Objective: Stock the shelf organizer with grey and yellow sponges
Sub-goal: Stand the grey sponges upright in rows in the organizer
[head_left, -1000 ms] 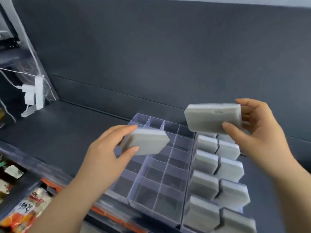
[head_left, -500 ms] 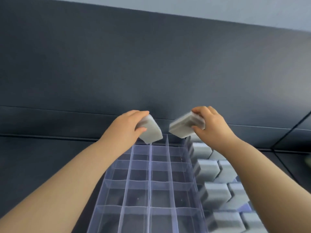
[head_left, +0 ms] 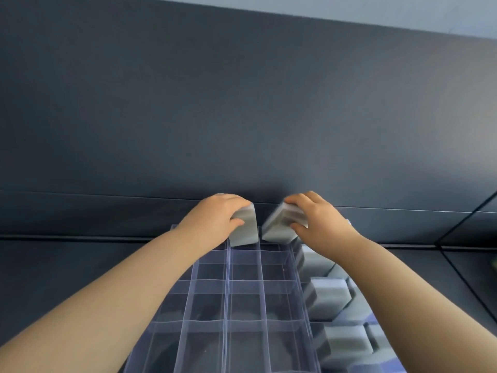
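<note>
Sponges, two grey ones, are held at the far end of the clear divided organizer (head_left: 228, 292), which sits on a dark shelf (head_left: 80, 265). Both are tilted over its back row of compartments. The left sponge (head_left: 246, 231) is in the left hand (head_left: 215, 219), its lower edge at or just inside a back cell. The right sponge (head_left: 278, 226) is in the right hand (head_left: 322, 219) over the neighbouring cell, just apart from the first. Each hand's fingers (head_left: 236, 201) are curled round its sponge, thumb on the near face and the rest over the top. No yellow sponge shows. The stocked sponges (head_left: 328, 294) stand slotted in the rows to the right. These sponges look light and soft, likely to squash and catch on the thin dividers (head_left: 228, 267). A hold on the upper edge therefore seems best, leaving the lower end free to slide down; the dividers look flimsy and might bend under a hard push.
</note>
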`<action>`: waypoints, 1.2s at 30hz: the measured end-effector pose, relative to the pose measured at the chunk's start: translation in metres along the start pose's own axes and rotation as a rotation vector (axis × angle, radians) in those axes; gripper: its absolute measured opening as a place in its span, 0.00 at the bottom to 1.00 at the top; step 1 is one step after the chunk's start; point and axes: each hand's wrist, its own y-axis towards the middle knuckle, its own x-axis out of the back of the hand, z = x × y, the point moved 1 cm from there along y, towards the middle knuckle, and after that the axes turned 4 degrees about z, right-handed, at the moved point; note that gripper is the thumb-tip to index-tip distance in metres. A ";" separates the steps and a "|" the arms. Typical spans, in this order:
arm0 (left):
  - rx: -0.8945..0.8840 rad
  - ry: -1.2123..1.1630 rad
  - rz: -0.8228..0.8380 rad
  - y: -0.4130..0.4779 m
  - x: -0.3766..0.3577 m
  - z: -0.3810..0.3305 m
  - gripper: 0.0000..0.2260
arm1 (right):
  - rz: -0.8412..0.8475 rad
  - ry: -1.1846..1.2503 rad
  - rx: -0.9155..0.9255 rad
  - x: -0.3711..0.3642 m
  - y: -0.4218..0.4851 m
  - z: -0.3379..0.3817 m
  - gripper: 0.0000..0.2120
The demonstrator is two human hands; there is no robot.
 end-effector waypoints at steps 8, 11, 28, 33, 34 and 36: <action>-0.050 0.001 0.004 0.011 -0.010 0.000 0.18 | 0.073 -0.027 0.052 -0.012 0.016 -0.002 0.22; -0.072 0.024 -0.001 0.012 -0.010 0.003 0.17 | 0.096 -0.042 0.077 -0.013 0.019 -0.003 0.23; -0.081 0.144 0.147 0.025 -0.050 0.014 0.13 | 0.184 -0.344 0.141 -0.037 0.037 -0.003 0.21; -0.078 0.130 0.140 0.026 -0.052 0.015 0.12 | 0.208 -0.358 0.123 -0.041 0.040 -0.003 0.21; -0.077 0.127 0.138 0.025 -0.052 0.015 0.12 | 0.210 -0.357 0.120 -0.041 0.040 -0.003 0.21; -0.072 0.113 0.133 0.025 -0.053 0.017 0.12 | 0.221 -0.345 0.106 -0.040 0.041 -0.003 0.21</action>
